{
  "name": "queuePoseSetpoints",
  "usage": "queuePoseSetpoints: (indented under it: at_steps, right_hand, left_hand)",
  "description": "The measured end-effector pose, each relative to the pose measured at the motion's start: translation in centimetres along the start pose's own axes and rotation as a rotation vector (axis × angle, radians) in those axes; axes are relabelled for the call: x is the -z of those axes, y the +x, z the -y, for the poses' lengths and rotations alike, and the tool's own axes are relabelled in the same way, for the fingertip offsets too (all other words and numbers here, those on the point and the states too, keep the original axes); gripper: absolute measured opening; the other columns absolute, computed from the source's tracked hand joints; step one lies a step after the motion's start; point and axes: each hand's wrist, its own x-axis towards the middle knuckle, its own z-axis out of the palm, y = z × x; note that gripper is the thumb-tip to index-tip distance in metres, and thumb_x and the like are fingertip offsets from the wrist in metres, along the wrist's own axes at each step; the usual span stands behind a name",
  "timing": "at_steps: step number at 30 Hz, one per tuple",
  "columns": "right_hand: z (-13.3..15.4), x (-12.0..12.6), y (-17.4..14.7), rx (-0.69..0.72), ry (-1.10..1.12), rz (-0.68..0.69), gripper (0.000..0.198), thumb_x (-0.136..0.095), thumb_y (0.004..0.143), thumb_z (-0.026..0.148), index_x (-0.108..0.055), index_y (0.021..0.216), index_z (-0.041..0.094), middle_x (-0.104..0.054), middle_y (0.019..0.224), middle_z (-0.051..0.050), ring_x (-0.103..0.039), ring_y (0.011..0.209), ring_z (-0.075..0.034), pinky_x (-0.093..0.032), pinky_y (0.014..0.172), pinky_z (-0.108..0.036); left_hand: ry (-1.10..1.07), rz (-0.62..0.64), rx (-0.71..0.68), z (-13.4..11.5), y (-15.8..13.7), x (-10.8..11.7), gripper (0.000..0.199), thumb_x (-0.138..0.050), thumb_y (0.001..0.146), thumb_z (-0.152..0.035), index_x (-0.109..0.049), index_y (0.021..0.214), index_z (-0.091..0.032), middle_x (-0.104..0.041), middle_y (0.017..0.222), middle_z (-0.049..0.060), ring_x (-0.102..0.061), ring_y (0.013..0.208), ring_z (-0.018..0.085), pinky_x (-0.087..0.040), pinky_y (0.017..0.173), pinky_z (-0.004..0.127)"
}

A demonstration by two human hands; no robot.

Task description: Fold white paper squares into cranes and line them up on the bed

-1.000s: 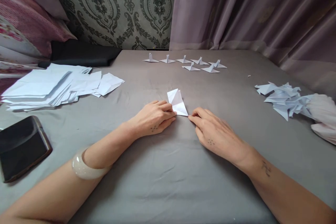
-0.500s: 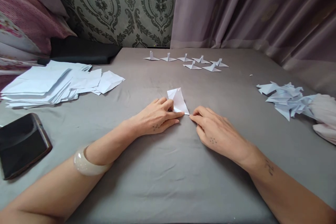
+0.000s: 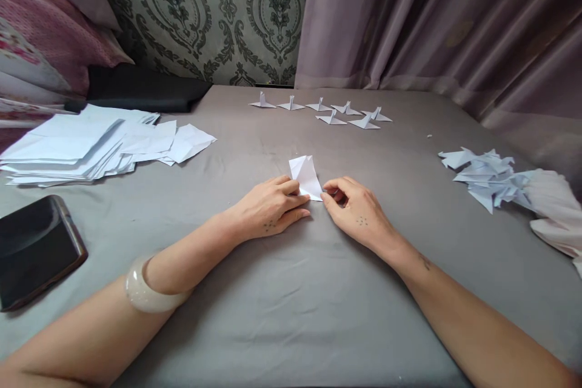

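Observation:
A small white folded paper (image 3: 308,177) lies on the grey cloth in front of me, creased, with its pointed end up and away. My left hand (image 3: 269,207) holds its left side and lower edge, fingers bent and pressed onto it. At the lower right corner, the thumb and forefinger of my right hand (image 3: 353,207) pinch the paper; the other fingers are curled. Part of the paper's left side is hidden under my left fingers.
Several folded paper birds (image 3: 319,105) stand in two rows at the back. Left are a stack of white paper sheets (image 3: 63,139), a black phone (image 3: 39,254) and a black cloth (image 3: 145,88). A pile of flattened folded papers (image 3: 488,176) lies right, beside a pale cloth (image 3: 557,206).
My right hand has moved slightly left, its thumb and forefinger now at the paper's corner. The left forefinger has drawn back a little along the lower edge. The view has shifted slightly.

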Motion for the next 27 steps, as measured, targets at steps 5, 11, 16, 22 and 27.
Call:
queuePoseSetpoints:
  at_steps: [5, 11, 16, 22, 27]
  right_hand:
    - [0.1, -0.6, 0.0, 0.001, 0.013, -0.002, 0.013, -0.061, 0.081, 0.036, -0.063, 0.084, 0.023, -0.062, 0.087, 0.001, -0.057, 0.072, -0.013, -0.043, 0.067, -0.027]
    - [0.1, -1.2, 0.3, 0.061, 0.042, -0.016, 0.009, -0.062, 0.082, 0.030, -0.062, 0.078, 0.022, -0.062, 0.083, 0.002, -0.054, 0.064, -0.011, -0.041, 0.062, -0.026]
    - [0.5, -0.5, 0.2, 0.337, -0.195, -0.278, 0.018, -0.047, 0.091, 0.018, -0.065, 0.090, 0.022, -0.064, 0.091, -0.005, -0.056, 0.081, -0.017, -0.038, 0.073, -0.030]
    - [0.7, 0.3, -0.6, 0.550, -0.477, -0.191, 0.030, -0.038, 0.092, 0.010, -0.065, 0.098, 0.021, -0.065, 0.100, -0.008, -0.051, 0.084, -0.019, -0.034, 0.078, -0.034]
    - [0.6, 0.2, -1.4, 0.520, -0.489, -0.062, 0.026, -0.040, 0.093, 0.011, -0.065, 0.091, 0.019, -0.064, 0.095, -0.006, -0.051, 0.081, -0.018, -0.034, 0.074, -0.032]
  left_hand:
    - [-0.056, -0.060, 0.020, 0.1, -0.3, -0.1, 0.036, -0.039, 0.097, -0.037, -0.071, 0.092, -0.019, -0.065, 0.089, 0.007, -0.059, 0.088, 0.019, -0.048, 0.076, 0.029]
    - [-0.018, -0.170, 0.035, 0.6, -0.4, -0.8, 0.031, -0.044, 0.096, -0.035, -0.066, 0.081, -0.019, -0.067, 0.084, 0.005, -0.060, 0.081, 0.017, -0.047, 0.070, 0.028]
    - [0.160, -0.638, 0.251, 0.7, -0.5, -1.0, 0.037, -0.058, 0.086, -0.048, -0.056, 0.106, -0.016, -0.060, 0.109, 0.014, -0.053, 0.102, 0.026, -0.039, 0.089, 0.041]
    - [0.343, -0.429, 0.010, 0.4, -0.8, -0.6, 0.022, -0.043, 0.095, -0.022, -0.056, 0.113, -0.024, -0.061, 0.117, 0.006, -0.047, 0.113, 0.023, -0.024, 0.096, 0.043]
    - [0.287, -0.220, -0.111, 0.4, -0.7, -0.4, 0.028, -0.036, 0.095, -0.012, -0.061, 0.085, -0.020, -0.069, 0.095, 0.001, -0.051, 0.106, 0.018, -0.024, 0.095, 0.041]
